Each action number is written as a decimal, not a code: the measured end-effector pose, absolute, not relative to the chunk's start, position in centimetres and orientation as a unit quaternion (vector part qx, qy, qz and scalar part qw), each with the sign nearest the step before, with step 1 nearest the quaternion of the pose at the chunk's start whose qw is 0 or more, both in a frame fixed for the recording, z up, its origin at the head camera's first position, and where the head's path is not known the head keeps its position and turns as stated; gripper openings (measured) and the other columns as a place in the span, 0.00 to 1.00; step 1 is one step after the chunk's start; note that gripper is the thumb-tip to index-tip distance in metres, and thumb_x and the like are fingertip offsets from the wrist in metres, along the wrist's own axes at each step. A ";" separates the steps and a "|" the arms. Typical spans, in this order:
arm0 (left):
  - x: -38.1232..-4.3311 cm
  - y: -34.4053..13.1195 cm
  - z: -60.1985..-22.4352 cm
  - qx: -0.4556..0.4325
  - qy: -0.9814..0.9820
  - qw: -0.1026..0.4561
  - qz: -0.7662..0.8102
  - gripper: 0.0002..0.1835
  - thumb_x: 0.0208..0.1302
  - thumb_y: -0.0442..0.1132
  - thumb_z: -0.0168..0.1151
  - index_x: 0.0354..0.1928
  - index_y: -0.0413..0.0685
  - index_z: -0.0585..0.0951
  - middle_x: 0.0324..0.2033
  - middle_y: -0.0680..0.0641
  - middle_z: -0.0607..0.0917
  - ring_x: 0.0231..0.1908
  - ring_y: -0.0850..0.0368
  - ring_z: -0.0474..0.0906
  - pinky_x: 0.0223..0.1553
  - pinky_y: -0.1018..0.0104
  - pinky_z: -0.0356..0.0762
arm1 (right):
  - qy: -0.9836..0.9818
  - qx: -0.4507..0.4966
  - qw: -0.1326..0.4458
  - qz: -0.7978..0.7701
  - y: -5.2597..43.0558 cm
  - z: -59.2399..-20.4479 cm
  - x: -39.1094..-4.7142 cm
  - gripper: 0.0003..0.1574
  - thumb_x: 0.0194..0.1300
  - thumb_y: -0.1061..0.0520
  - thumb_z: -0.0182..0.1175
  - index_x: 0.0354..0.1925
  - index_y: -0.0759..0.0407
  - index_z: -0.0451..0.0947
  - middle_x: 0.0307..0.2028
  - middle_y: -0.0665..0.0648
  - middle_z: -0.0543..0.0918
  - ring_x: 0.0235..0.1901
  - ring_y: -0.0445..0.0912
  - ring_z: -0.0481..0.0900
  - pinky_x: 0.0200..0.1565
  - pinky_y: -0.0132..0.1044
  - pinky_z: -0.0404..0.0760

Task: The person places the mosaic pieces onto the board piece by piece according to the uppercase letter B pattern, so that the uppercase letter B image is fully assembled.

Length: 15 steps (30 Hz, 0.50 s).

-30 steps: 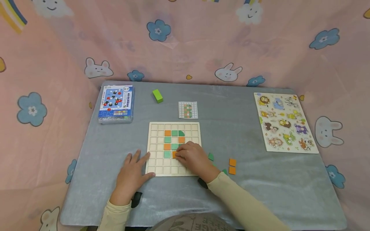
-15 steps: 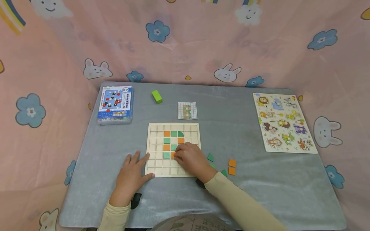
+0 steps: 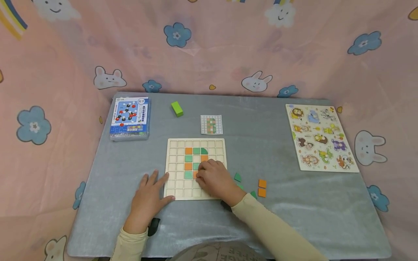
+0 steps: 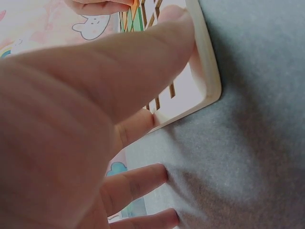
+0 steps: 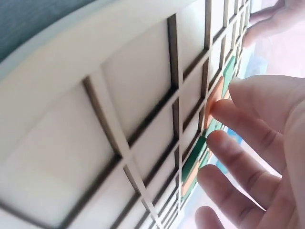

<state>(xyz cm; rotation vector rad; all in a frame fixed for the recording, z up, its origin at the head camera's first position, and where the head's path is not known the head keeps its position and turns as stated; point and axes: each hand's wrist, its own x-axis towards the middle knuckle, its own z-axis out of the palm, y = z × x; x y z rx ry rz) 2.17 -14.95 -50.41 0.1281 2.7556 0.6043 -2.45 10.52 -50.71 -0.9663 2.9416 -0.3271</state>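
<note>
A pale wooden grid board [image 3: 175, 184] lies on the grey table with orange and green tiles set in several of its cells. My right hand [image 3: 218, 178] is over the board, its index fingertip touching an orange tile [image 5: 208, 110] and its thumb beside it. The other right fingers reach over nearby tiles, hiding part of the pattern in the head view. On the board's left side rests my left hand [image 3: 146, 201], fingers spread. In the left wrist view its thumb [image 4: 157, 45] lies on the board near a corner, and two of its fingertips are on the tabletop.
Behind the board lies a small printed pattern card [image 3: 211, 124]. Loose green tiles [image 3: 237, 177] and two orange tiles [image 3: 262, 188] are to its right. A green block [image 3: 177, 108], a blue-labelled box [image 3: 129, 117] and an animal puzzle board [image 3: 321, 139] stand farther out.
The right fingers shift slightly over the same orange tile, and the hand now covers more of the tile above. The left hand stays on the board's edge.
</note>
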 end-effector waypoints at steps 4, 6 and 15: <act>2.1 -14.9 -50.5 0.043 0.964 0.160 0.210 0.46 0.57 0.52 0.83 0.75 0.46 0.75 0.76 0.28 0.66 0.74 0.20 0.57 0.56 0.19 0.70 | 0.945 -0.299 0.027 -0.133 10.9 -50.5 -2.6 0.08 0.73 0.51 0.70 0.45 0.50 0.92 0.47 0.49 0.84 0.48 0.49 0.79 0.52 0.47 0.79; 2.0 -14.9 -50.5 0.043 0.963 0.162 0.211 0.46 0.57 0.52 0.83 0.76 0.46 0.75 0.76 0.28 0.66 0.74 0.20 0.57 0.56 0.19 0.70 | 0.944 -0.290 0.033 -0.152 11.3 -50.4 -2.9 0.08 0.72 0.52 0.70 0.47 0.50 0.92 0.48 0.51 0.84 0.48 0.50 0.80 0.51 0.48 0.79; 2.1 -14.9 -50.6 0.042 0.961 0.167 0.215 0.47 0.57 0.51 0.83 0.76 0.46 0.74 0.76 0.28 0.65 0.74 0.20 0.56 0.57 0.18 0.68 | 0.955 -0.207 -0.010 -0.214 16.9 -49.0 -3.4 0.09 0.68 0.56 0.75 0.45 0.57 0.90 0.46 0.55 0.87 0.48 0.56 0.83 0.53 0.51 0.81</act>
